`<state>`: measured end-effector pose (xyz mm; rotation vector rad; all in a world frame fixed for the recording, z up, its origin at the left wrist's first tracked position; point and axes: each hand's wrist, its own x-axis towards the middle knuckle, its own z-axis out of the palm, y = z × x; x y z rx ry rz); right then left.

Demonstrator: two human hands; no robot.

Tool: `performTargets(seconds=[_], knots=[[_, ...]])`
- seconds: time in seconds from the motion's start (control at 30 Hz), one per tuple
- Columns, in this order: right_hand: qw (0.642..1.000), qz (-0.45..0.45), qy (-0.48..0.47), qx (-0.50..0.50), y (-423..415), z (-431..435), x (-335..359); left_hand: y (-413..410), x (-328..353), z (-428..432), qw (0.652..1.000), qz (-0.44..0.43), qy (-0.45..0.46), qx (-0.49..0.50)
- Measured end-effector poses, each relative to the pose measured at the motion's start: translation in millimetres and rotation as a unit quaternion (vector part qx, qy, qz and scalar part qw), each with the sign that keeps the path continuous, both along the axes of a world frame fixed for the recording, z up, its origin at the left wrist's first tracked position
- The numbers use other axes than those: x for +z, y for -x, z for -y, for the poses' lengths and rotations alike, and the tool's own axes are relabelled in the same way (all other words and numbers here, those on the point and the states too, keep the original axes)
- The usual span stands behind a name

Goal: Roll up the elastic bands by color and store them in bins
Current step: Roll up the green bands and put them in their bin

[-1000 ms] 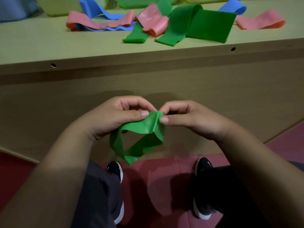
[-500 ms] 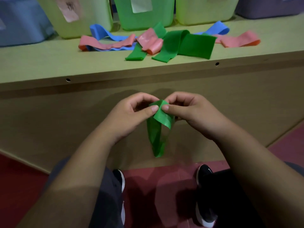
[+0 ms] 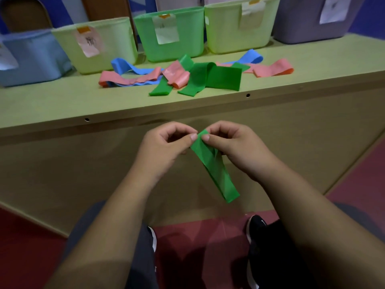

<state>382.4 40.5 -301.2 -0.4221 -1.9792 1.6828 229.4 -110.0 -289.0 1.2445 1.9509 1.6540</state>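
A green elastic band [image 3: 216, 172] hangs flattened in front of the shelf's front panel. Its top end is pinched between the thumbs and fingers of my left hand [image 3: 166, 147] and my right hand [image 3: 235, 147]. The lower end dangles down to the right. On the shelf top lies a heap of loose bands: green bands [image 3: 210, 79], pink bands [image 3: 129, 78] and blue bands [image 3: 123, 66]. Behind them stand a row of bins: a blue bin [image 3: 29, 57], a pale green bin [image 3: 98, 44], a bright green bin [image 3: 170, 34], another pale green bin [image 3: 239, 26] and a grey bin [image 3: 312, 17].
The wooden shelf [image 3: 62, 101] has a front edge with small holes. Below are my knees and black shoes [image 3: 256, 230] on a red floor [image 3: 198, 243]. Each bin carries a paper label.
The view has tilted up, bringing the bins into sight. The green band went from an open loop to a flattened strip hanging down to the right, its top end still pinched by both hands.
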Motion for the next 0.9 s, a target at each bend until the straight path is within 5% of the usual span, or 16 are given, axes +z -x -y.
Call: performTargets(seconds=[0.63, 0.9], knots=[[0.999, 0.0, -0.051, -0.018, 10, -4, -2, 3, 21, -4, 0.967, -0.254, 0.008, -0.005], [0.994, -0.038, -0.072, -0.069, 8, -3, 7, 4, 29, -10, 0.958, -0.286, -0.006, 0.009]])
